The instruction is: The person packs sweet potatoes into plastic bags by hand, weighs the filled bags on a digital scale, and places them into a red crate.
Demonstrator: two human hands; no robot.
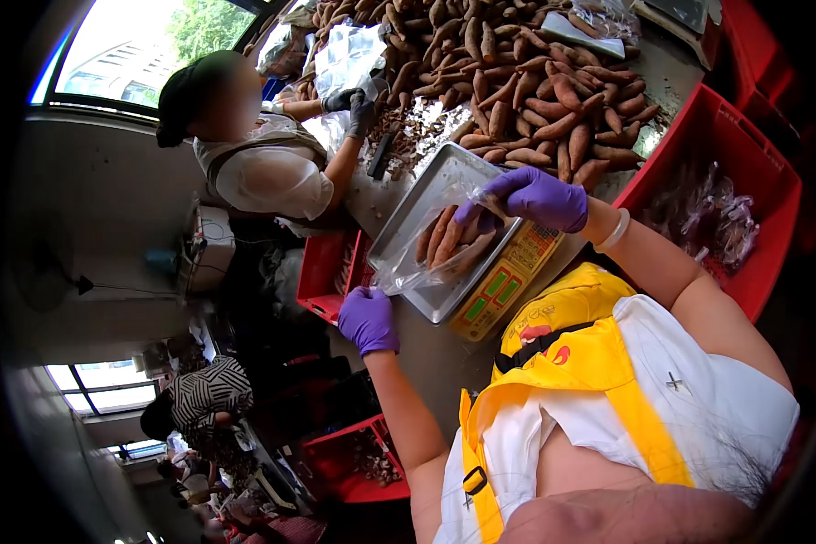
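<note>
A clear plastic bag (pixel 399 270) with several sweet potatoes (pixel 444 238) in it rests on the metal tray (pixel 437 172) of a yellow digital scale (pixel 499 288). My left hand (pixel 368 321), in a purple glove, is closed on the bag's edge beside the tray. On the opposite side, my right hand (pixel 537 198), gloved the same way, grips the bag's other edge. Its fingers bend down over the sweet potatoes, and the fingertips are partly hidden by the plastic.
A large heap of sweet potatoes (pixel 526 82) covers the table beyond the scale. Bagged goods lie in a red crate (pixel 698 136) at right. Another red crate (pixel 322 267) stands left of the scale. A co-worker (pixel 272 172) in dark gloves works across from me.
</note>
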